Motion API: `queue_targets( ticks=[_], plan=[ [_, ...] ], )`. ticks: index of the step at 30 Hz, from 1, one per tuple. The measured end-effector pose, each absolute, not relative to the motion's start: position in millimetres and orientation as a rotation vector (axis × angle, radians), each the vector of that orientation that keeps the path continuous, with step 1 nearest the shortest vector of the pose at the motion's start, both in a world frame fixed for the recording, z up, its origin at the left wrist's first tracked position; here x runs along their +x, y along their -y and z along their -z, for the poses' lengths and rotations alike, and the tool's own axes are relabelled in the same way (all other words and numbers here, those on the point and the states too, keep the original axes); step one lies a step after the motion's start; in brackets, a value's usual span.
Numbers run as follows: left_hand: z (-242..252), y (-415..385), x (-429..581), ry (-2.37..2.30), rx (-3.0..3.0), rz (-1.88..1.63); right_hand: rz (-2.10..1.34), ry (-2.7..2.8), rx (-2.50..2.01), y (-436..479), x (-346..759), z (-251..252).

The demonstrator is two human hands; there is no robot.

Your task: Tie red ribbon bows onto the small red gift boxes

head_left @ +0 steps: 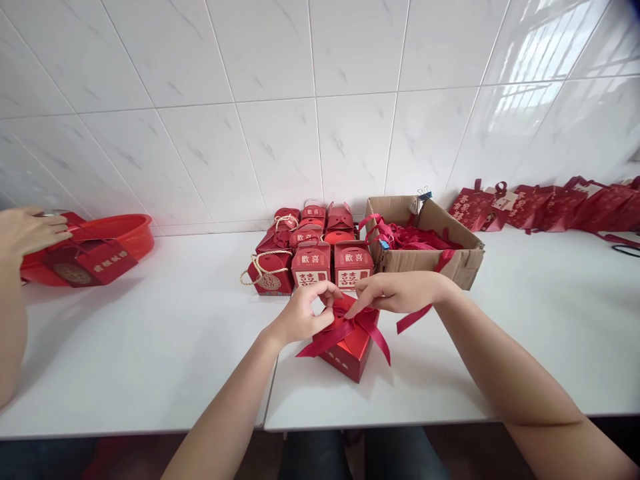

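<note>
A red box (350, 353) stands on the white table near its front edge, with a dark red ribbon (327, 339) across its top in a bow, two tails hanging out to the sides. My left hand (307, 313) is at the box's upper left, thumb and forefinger pinched at the ribbon loop. My right hand (395, 293) reaches in from the right, its forefinger pointing down onto the middle of the bow and the other fingers curled. Whether the right fingers grip any ribbon is hidden.
Behind stand several red gift boxes (311, 261) and a cardboard box (457, 268) of red ribbons. Red bags (470, 208) line the wall at right. At left, another person's hand (37, 230) is by a red basin (137, 233) and a red bag (95, 263).
</note>
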State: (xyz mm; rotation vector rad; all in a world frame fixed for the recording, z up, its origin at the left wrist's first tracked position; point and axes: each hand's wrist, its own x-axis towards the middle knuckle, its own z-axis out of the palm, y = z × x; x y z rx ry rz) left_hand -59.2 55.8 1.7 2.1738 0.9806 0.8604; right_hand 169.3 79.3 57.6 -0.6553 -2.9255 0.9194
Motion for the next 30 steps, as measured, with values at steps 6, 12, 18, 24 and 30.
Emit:
queue_targets(
  ticks=[6, 12, 18, 24, 30],
  plan=[
    [-2.6, -56.6, -59.8, -0.971, 2.249, -0.86, -1.075, 2.834, -0.605, -81.4, 172.9, -56.9],
    [-2.7, -55.5, -57.4, -0.908, 2.261, -0.871, -1.067, 2.684, -0.84, -82.9, 174.7, -58.3],
    [-1.5, -54.8, -56.3, -0.878, 2.302, -0.84, -1.011, 2.745, -0.939, -81.1, 173.0, -59.9],
    [-1.3, -54.6, -55.9, -0.894, 2.339, -0.813, -0.925, 2.773, -1.028, -84.1, 172.7, -56.4],
    [-2.3, -52.3, -55.7, -0.9, 2.424, -0.745, -0.925, 2.774, -0.933, -83.9, 172.9, -57.2]
  ],
)
